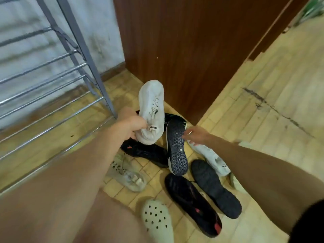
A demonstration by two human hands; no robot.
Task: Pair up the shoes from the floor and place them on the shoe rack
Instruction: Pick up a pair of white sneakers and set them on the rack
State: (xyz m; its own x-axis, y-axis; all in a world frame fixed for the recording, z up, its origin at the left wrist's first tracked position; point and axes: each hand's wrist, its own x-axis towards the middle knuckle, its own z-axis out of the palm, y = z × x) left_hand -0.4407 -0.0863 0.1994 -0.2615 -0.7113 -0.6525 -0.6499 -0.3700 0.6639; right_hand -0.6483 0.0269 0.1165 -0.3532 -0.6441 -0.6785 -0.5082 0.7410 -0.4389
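We work on a yellow tiled floor in a corner beside a brown door, with the metal shoe rack to our left, its visible bars bare. Our left hand grips a white sneaker at the heel, lifted above the pile. Our right hand, fingers spread and holding nothing, reaches toward its likely mate, the second white sneaker lying just beyond the upturned dark-soled shoe. Pairing is in hand; next we should grasp that mate and move both to the rack.
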